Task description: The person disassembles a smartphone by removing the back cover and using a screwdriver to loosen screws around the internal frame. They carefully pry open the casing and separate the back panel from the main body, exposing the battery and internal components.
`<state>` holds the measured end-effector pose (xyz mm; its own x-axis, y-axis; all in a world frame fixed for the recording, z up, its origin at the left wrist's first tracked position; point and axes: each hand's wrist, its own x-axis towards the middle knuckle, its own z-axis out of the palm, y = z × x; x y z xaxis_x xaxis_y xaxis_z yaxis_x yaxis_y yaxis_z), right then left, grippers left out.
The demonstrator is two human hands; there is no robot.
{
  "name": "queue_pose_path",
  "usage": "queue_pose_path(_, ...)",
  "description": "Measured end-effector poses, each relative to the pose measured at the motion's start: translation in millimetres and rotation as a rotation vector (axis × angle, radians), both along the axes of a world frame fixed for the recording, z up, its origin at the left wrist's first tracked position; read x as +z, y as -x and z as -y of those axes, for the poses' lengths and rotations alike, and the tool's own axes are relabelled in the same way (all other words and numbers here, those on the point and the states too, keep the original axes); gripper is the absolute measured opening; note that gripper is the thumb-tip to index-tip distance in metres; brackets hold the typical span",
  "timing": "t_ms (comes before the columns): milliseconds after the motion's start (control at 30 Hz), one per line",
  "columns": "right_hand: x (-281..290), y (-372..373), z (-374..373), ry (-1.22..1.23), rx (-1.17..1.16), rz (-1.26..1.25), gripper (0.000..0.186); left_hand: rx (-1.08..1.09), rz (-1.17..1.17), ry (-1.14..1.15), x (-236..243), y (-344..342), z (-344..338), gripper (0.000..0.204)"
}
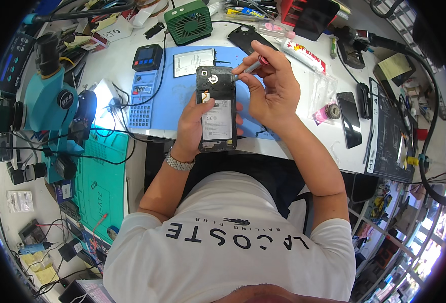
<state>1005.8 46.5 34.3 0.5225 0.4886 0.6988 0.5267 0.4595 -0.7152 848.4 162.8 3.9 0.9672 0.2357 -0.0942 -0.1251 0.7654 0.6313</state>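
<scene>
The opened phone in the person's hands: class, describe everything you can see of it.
The opened phone is a dark slab with its back cover off, showing a pale grey battery in the middle and a round metallic part near the top. It is held lengthwise above the blue mat, back upward. The left hand grips its left edge and underside; the right hand brings a slim tool to its upper right corner.

Both hands (195,123) (271,88) raised, fingers seemingly curled.

Bright, even light falls from above, with only soft shadows on the white tabletop (117,63). The middle is sharp. Straight edges bend toward the dark round rim
</scene>
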Motion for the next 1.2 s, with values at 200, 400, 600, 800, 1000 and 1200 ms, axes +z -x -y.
queue_pose_path(200, -6.1, 4.8, -4.2, -0.028, 0.067, -0.012, 0.06, -0.026, -0.014, -0.048, 8.0, -1.7, 0.0, 0.046)
queue_pose_path(400, -7.0, 8.6, -5.8, -0.014, 0.073, -0.03, 0.059, -0.031, -0.067, -0.079, 6.5, -0.9, 0.6, 0.045)
queue_pose_path(600, -10.6, 5.3, -7.0, -0.058, 0.012, 0.028, 0.058, -0.028, -0.049, -0.083, 6.2, -0.7, 1.0, 0.045)
queue_pose_path(800, -4.9, -3.3, -3.1, 0.043, -0.189, -0.015, 0.058, 0.137, 0.014, -0.034, 1.4, -1.9, 6.8, 0.044)
queue_pose_path(1000, -8.5, 6.1, -5.1, 0.183, -0.103, -0.057, 0.057, 0.268, -0.011, -0.081, 2.0, -1.9, 13.8, 0.042)
queue_pose_path(1200, -5.0, -0.5, -3.9, -0.032, -0.144, 0.005, 0.057, 0.179, -0.024, -0.094, -2.4, -1.7, 8.3, 0.043)
